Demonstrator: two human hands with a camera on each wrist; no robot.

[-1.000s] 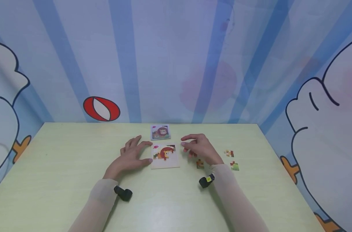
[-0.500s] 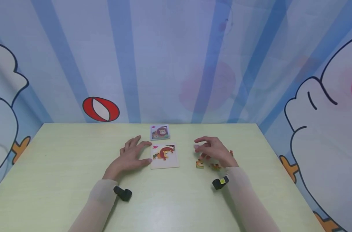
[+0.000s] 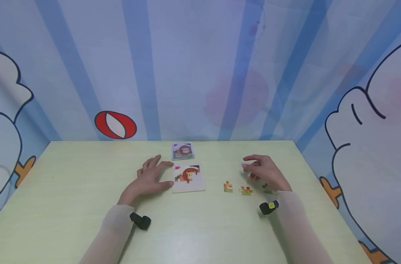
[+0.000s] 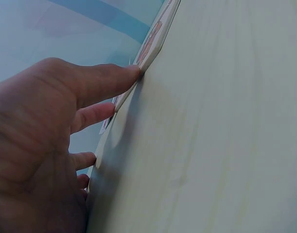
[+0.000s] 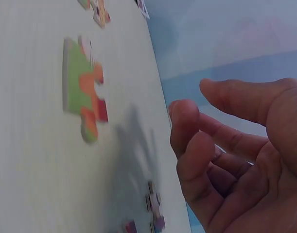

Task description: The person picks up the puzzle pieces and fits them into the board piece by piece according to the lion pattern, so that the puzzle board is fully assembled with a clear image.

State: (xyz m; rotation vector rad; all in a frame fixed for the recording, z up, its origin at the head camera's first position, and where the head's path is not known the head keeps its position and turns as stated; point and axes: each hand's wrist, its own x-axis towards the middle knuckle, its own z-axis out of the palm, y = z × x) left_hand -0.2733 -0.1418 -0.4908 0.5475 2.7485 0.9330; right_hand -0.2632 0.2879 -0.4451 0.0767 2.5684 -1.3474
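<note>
A square puzzle board (image 3: 196, 186) lies flat in the middle of the table, its upper part filled with a lion picture and its lower part white. My left hand (image 3: 148, 179) rests beside it, with the thumb and index fingertip touching its left edge. In the left wrist view, the thumb (image 4: 109, 82) meets the board's rim. My right hand (image 3: 265, 171) hovers above the table at the right, fingers loosely bent and holding nothing. Near it lie loose jigsaw pieces: one orange and green (image 3: 228, 187), a second (image 3: 245, 190), and a third (image 3: 267, 188) partly behind the wrist.
Behind the board lies a small lion picture card (image 3: 182, 151). More jigsaw pieces (image 5: 154, 204) show at the bottom of the right wrist view. A striped blue curtain (image 3: 193, 73) with cartoon figures hangs beyond the table's (image 3: 88, 161) back edge.
My right hand has moved to the right, away from the board and over the loose pieces, uncovering two of them. The left hand stays at the board's edge.
</note>
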